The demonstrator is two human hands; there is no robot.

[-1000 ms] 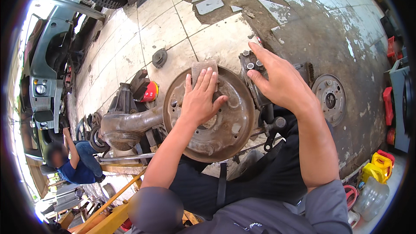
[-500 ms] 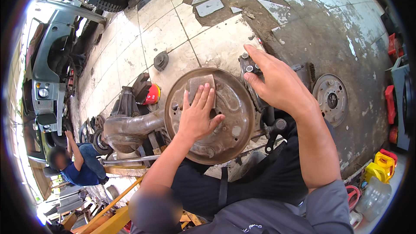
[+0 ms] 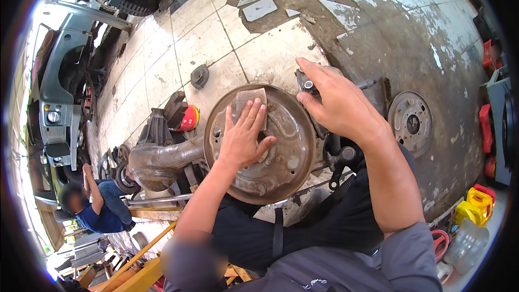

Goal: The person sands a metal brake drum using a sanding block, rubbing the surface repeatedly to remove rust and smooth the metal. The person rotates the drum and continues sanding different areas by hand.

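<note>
My left hand lies flat with fingers spread on a worn grey-brown sheet that looks like sandpaper. Beneath the sheet is a round, brown, rusty brake backing plate, fixed at the end of an axle housing. My right hand is over a metal part with bolt heads, just right of the plate. Its thumb and fingers are apart; whether it touches that part I cannot tell, since the hand hides much of it.
A second backing plate lies on the floor to the right. A red can and a small round metal part are beyond the axle. Broken tiles lie farther off. A person in blue crouches at left near a vehicle.
My left hand and the sheet have slid slightly away from me across the plate. The right hand has shifted a little to the left.
</note>
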